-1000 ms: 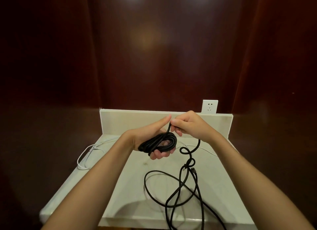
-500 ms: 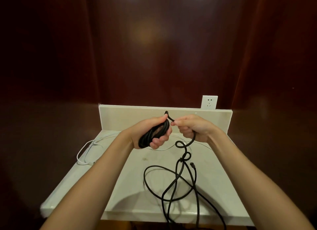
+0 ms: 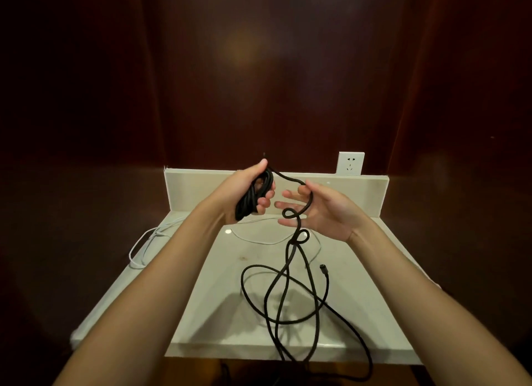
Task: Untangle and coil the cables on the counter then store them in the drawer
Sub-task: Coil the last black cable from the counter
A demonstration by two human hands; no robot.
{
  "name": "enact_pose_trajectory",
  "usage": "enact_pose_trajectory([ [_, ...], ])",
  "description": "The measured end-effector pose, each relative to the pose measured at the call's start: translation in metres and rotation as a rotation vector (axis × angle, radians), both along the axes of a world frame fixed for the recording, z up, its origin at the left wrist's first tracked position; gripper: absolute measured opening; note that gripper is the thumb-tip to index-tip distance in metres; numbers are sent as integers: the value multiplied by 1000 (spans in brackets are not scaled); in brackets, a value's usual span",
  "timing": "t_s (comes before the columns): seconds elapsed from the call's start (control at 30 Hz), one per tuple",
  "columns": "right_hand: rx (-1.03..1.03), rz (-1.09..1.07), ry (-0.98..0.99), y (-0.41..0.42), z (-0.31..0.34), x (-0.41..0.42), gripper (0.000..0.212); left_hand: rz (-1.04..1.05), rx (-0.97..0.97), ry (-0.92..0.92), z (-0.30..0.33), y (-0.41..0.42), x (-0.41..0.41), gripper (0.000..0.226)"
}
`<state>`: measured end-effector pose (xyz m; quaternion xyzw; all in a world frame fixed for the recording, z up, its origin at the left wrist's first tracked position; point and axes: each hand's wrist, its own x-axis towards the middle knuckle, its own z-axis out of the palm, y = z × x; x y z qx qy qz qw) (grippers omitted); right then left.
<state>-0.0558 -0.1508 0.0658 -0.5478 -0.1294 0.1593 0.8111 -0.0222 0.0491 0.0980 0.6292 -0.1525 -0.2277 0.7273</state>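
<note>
Above the pale bench (image 3: 201, 313), I am holding the coiled part of the black cable (image 3: 288, 273) in my left hand (image 3: 244, 195), thumb on top and fingers (image 3: 266, 202) curling under the bundle, so the loops I judge to be finished are not springing apart while I am working on the rest. My right hand (image 3: 325, 210) is lying open, palm turned toward me, its fingers nearly straight and spread; the cable is draping over it near the forefinger rather than being pinched, which I take as a way of letting the strand slide and show me its twists. Just below that hand the strand is kinking into two small loops, one above the other, and these look like the tangle I am needing to clear before winding more. From there the slack is falling to the bench, sprawling in wide crossing loops and running off the front edge, with its small plug end (image 3: 322, 267) lying on the surface to the right. I am counting two cables: this black one, partly coiled, and one white cable (image 3: 144, 241) trailing loose across the back and left of the bench, not yet touched. One wall socket (image 3: 351, 163) is sitting above the backsplash. No drawer is showing in view.
</note>
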Motion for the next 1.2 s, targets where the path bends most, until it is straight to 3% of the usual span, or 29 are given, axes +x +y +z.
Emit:
enact_pose_trajectory([
  [0.07, 16, 14, 9, 2, 0, 0, 32, -12, -35, 37, 1, -1, -1, 51],
  [0.2, 4, 2, 8, 2, 2, -6, 26, -22, -173, 142, 7, 5, 2, 53],
  [0.33, -152, -249, 31, -8, 1, -1, 26, 36, -288, 190, 10, 10, 6, 54],
  [0.53, -490, -429, -169, -11, 24, 5, 18, 118, -473, 203, 18, 7, 8, 56],
  [0.77, -471, -581, -302, -13, 72, 15, 26, 201, -393, 12, 49, -5, 6, 61],
  [0.93, -425, -576, -307, -15, 79, 23, 31, 210, -420, 11, 55, -11, 6, 64],
  [1.1, -624, -476, -350, -24, 74, 22, 38, 328, -424, 6, 52, -11, 10, 62],
  [1.2, -641, -457, -367, -29, 69, 22, 24, 435, -348, -74, 47, -11, 14, 63],
])
